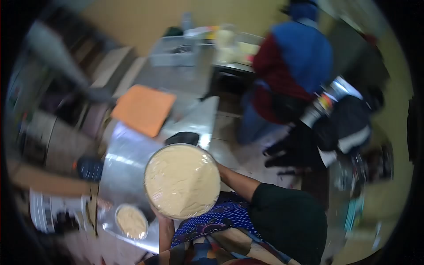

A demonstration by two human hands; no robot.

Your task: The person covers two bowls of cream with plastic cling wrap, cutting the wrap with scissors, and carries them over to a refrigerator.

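Between my two hands is a large round container of pale, creamy stuff under clear plastic wrap, held in front of my patterned apron. My right hand grips its right rim, the fingers mostly hidden behind it. At the lower left edge, my left hand supports it, with its fingers out of sight underneath. A smaller wrapped oval bowl of similar pale stuff sits on the metal table to the left. Just beyond the big container's top edge is a black object.
An orange board lies farther up the metal table, with a clear plastic bin behind it. A person in blue and dark red stands at the upper right, near dark bags or clothing. A white bucket is at lower left.
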